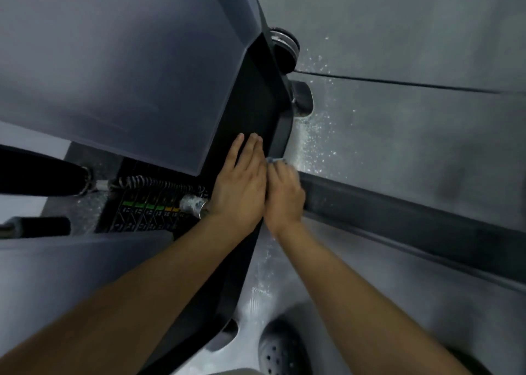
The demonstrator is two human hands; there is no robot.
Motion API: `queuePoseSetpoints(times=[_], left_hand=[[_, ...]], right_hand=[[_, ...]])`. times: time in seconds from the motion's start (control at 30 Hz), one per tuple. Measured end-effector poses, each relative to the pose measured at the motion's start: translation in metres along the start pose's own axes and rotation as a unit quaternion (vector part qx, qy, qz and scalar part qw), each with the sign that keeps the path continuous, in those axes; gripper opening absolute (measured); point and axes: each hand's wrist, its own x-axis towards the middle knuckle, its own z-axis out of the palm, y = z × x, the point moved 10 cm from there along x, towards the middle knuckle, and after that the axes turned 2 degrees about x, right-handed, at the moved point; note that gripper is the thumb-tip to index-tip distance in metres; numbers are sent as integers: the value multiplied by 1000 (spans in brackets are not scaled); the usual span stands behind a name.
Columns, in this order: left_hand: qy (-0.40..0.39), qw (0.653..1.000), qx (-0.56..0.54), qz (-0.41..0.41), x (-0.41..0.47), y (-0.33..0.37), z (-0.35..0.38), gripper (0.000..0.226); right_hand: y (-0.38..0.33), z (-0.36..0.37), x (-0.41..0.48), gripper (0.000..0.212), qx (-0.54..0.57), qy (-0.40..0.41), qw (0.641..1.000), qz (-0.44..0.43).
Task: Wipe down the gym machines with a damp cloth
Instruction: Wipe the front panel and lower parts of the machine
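Note:
I look down on a gym machine with a black frame (280, 124) and a translucent grey shield (119, 70). My left hand (237, 183) lies flat with straight fingers on the black frame beside the shield's lower corner. Touching it on the right, my right hand (284, 196) grips a small pale blue cloth (275, 161), of which only a bit shows past the fingers, pressed against the frame's outer edge. The image is blurred around the right hand.
The weight stack (148, 212) with green and orange labels and a coiled spring (159, 182) lies left of my hands. A dark floor rail (398, 212) runs to the right. White speckles dot the grey floor (316, 135). My grey perforated shoe (280, 349) is below.

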Motion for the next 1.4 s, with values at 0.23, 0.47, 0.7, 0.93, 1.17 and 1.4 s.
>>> queuePoseSetpoints(times=[0.23, 0.47, 0.7, 0.93, 1.17, 1.4], left_hand=[[116, 910, -387, -89, -53, -17, -25, 59], [52, 624, -707, -329, -160, -8, -34, 49], [-24, 497, -824, -272, -200, -34, -149, 30], [34, 502, -838, -211, -235, -146, -317, 23], [94, 475, -839, -249, -335, -291, -461, 15], [201, 440, -820, -305, -458, -419, -565, 17]], right_hand=[[0, -31, -55, 19, 74, -127, 984, 104], [-51, -158, -105, 29, 137, -89, 965, 207], [-125, -313, -116, 33, 243, -36, 923, 295], [-275, -442, -59, 30, 177, -45, 971, 157], [-461, -569, -17, 33, 174, -133, 976, 20], [-649, -665, -9, 33, 181, -197, 949, -166]])
